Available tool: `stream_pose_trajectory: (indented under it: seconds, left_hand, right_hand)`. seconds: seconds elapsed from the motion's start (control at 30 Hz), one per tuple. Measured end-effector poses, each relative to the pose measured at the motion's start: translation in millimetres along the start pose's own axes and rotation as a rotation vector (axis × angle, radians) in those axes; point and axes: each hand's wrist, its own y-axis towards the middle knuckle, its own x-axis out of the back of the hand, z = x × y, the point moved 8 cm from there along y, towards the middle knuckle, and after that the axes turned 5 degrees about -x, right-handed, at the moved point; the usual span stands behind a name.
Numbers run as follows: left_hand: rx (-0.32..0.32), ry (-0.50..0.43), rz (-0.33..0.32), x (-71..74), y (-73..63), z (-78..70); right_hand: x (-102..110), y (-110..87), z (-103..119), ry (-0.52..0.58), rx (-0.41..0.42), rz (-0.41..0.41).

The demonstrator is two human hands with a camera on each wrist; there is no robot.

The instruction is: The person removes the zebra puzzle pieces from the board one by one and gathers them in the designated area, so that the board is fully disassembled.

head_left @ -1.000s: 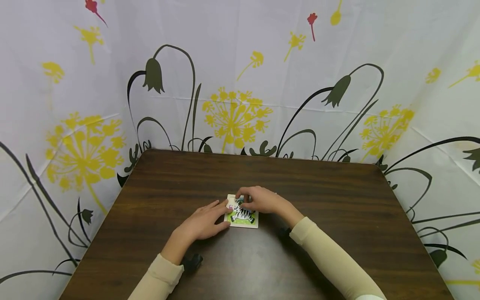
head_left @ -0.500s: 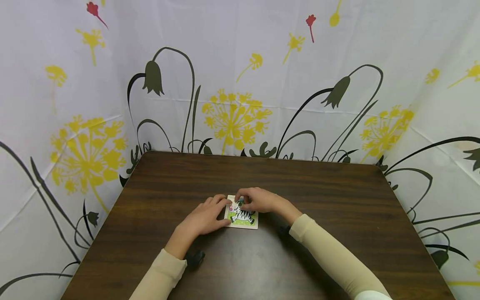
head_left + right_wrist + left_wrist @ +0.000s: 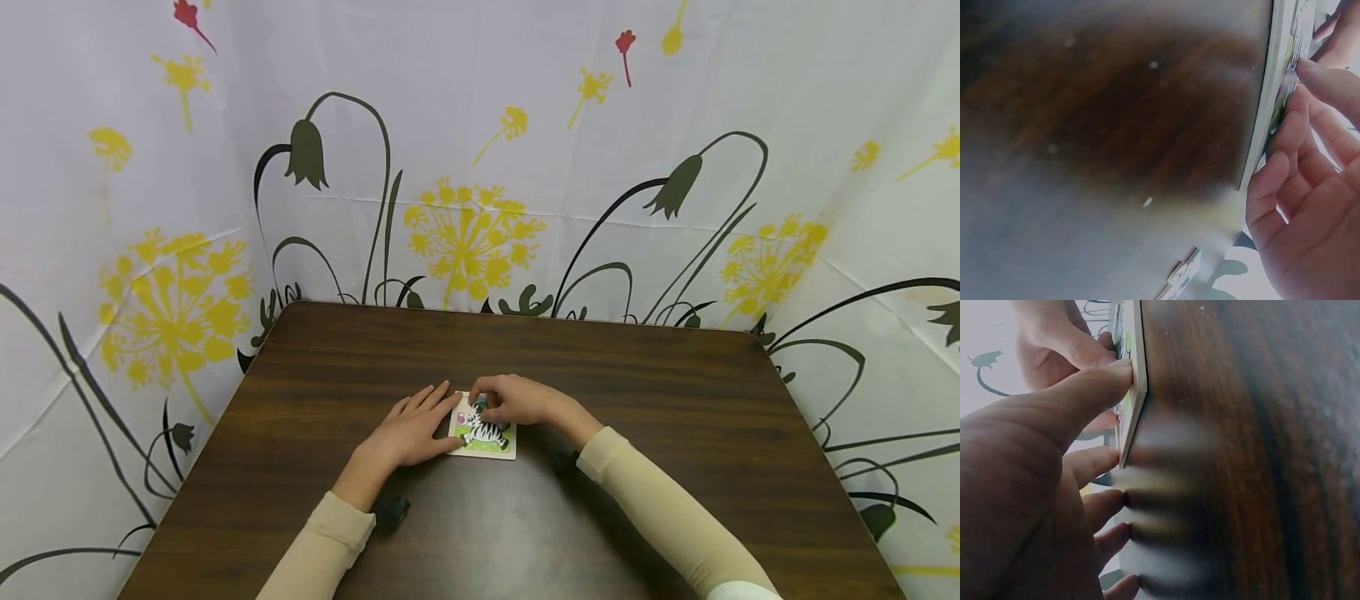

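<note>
A small square puzzle board (image 3: 487, 451) with a zebra picture on a green ground lies on the table. My left hand (image 3: 408, 432) holds it steady from the left: the thumb (image 3: 1107, 381) presses on its near edge, the index fingertip touches its far left corner and the other fingers spread onto the tabletop. From the right, my right hand (image 3: 521, 400) bends over the board's upper part. Its curled thumb and fingers (image 3: 1288, 131) pinch a small puzzle piece at the zebra's upper body; the hand hides most of that piece.
A loose flat piece (image 3: 1182, 275) lies on the tabletop beyond the right hand in the right wrist view. The dark wooden table (image 3: 600, 517) ends at a patterned white curtain (image 3: 465, 108) behind and at both sides.
My left hand's fingers have shifted and spread at the board's left side, and its thumb has come onto the near edge. The right hand has stayed almost in place.
</note>
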Motion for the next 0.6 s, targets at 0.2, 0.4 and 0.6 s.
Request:
stream_pose_trajectory:
  seconds: [0.2,0.4,0.6]
  left_hand:
    - [-0.002,-0.007,0.009,0.0,-0.4,-0.4]
    - [0.000,-0.014,0.019,0.3,-0.3,-1.3]
    - [0.001,-0.023,0.017,-2.4,1.0,1.0]
  right_hand:
    - [1.5,-0.5,2.0,0.005,0.005,0.001]
    - [1.5,-0.4,2.9,-0.003,0.014,0.000]
    - [1.7,0.6,1.8,0.005,-0.005,0.007]
